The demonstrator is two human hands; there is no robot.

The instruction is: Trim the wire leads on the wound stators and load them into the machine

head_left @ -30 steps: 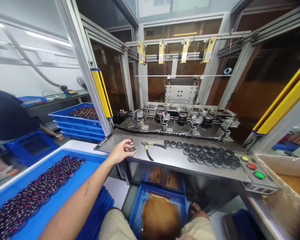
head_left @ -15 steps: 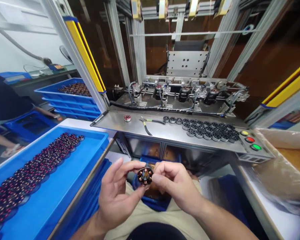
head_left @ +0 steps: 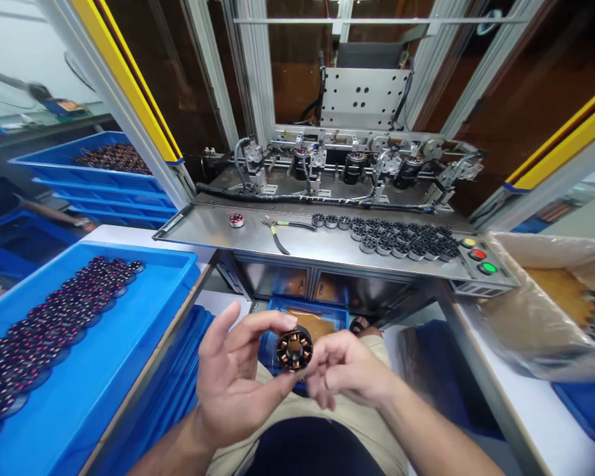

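Note:
My left hand (head_left: 238, 380) holds a small round motor stator (head_left: 294, 350) with copper windings between thumb and fingertips, low in the middle of the view above my lap. My right hand (head_left: 347, 373) is beside it on the right, fingers curled and blurred, touching the stator's lower right edge. One more stator (head_left: 237, 220) lies alone on the steel shelf (head_left: 327, 246), near yellow-handled pliers (head_left: 277, 235). A cluster of several dark round parts (head_left: 401, 238) lies on the shelf's right half.
A blue tray (head_left: 129, 330) at my left holds several rows of wound stators (head_left: 44, 324). Stacked blue trays (head_left: 94, 178) stand at the far left. Behind the shelf is a fixture machine (head_left: 352, 158). Yellow, red and green buttons (head_left: 477, 254) sit right. A plastic-lined box (head_left: 550, 297) stands right.
My left hand left one stator on the shelf and came back to my lap holding another. My right hand joined it, then slid down below the stator. The view tilted downward.

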